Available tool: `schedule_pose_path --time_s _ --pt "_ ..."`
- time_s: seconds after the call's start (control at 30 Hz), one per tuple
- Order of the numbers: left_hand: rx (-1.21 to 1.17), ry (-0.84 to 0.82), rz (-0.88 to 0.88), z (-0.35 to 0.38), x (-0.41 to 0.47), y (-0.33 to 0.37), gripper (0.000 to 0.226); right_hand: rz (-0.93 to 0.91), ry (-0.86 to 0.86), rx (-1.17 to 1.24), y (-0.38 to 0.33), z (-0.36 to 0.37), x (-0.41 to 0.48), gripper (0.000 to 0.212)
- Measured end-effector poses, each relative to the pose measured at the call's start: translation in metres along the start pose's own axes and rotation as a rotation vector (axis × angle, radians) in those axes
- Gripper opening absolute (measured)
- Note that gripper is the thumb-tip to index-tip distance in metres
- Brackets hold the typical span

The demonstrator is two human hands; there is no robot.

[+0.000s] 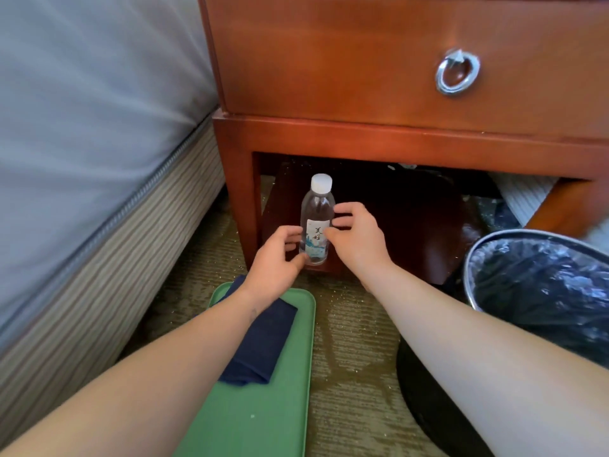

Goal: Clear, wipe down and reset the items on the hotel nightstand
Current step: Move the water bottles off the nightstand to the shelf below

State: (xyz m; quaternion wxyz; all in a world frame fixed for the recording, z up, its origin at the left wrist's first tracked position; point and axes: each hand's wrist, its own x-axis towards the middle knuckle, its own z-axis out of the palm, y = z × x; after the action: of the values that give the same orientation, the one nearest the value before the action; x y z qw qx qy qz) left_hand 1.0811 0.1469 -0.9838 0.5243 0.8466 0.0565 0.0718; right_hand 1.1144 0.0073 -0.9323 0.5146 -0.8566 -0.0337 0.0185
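1. Carpet [356, 341] underfoot, green tray [263, 423] on it, navy cloth [263, 344] on the tray.
2. Water bottle [316, 209] upright on the nightstand's [329, 77] lower shelf.
3. Left hand [273, 268] and right hand [359, 239] both curl round it, gripping.

The nightstand [362, 77] is reddish wood with a smooth, glossy varnish; its ring pull [457, 72] is polished metal. The bottle [316, 212] is clear, shiny plastic with a matt white cap [321, 183] and a printed label [317, 239]. The green tray [263, 407] looks like matt plastic, the dark blue cloth [263, 344] soft woven fabric. The carpet [346, 341] is rough and ribbed. The bin [501, 237] has a metal rim and a glossy, crinkled black plastic liner [543, 282].
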Motion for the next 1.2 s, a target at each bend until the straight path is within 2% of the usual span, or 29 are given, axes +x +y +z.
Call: schedule_pose_path --time_s 0.13,0.27,0.37,0.47,0.57,0.7,0.77,0.9,1.03,1.2 --pt "0.015 0.107 0.196 -0.025 -0.011 0.043 0.036 -0.197 -0.099 -0.094 -0.039 -0.025 -0.016 0.022" --pt "-0.05 0.275 0.438 -0.054 -0.011 0.098 0.038 -0.55 -0.195 -0.15 -0.086 -0.057 -0.034 0.024" --pt "-0.145 0.461 0.597 -0.077 0.003 0.152 0.04 -0.823 -0.104 -0.144 -0.129 -0.091 -0.033 0.025" --pt "-0.177 0.532 0.691 -0.093 0.019 0.203 0.031 -0.956 0.095 -0.035 -0.171 -0.13 -0.019 0.023" --pt "-0.091 0.506 0.713 -0.099 0.04 0.244 0.031 -0.92 0.231 -0.042 -0.2 -0.166 0.009 0.021" --pt "0.159 0.325 0.731 -0.1 0.08 0.282 0.034 -0.51 0.294 -0.041 -0.214 -0.193 0.067 0.029" --pt "0.288 0.21 0.753 -0.098 0.105 0.295 0.034 -0.411 0.299 -0.06 -0.215 -0.198 0.094 0.031" --pt "0.5 0.085 0.702 -0.09 0.16 0.317 0.035 -0.455 0.356 -0.009 -0.221 -0.2 0.143 0.028" --pt "0.523 0.143 0.56 -0.076 0.215 0.319 0.038 -0.514 0.373 -0.106 -0.224 -0.199 0.188 0.031" --pt "0.531 0.29 0.636 -0.049 0.263 0.322 0.036 -0.522 0.374 -0.435 -0.212 -0.185 0.242 0.034"
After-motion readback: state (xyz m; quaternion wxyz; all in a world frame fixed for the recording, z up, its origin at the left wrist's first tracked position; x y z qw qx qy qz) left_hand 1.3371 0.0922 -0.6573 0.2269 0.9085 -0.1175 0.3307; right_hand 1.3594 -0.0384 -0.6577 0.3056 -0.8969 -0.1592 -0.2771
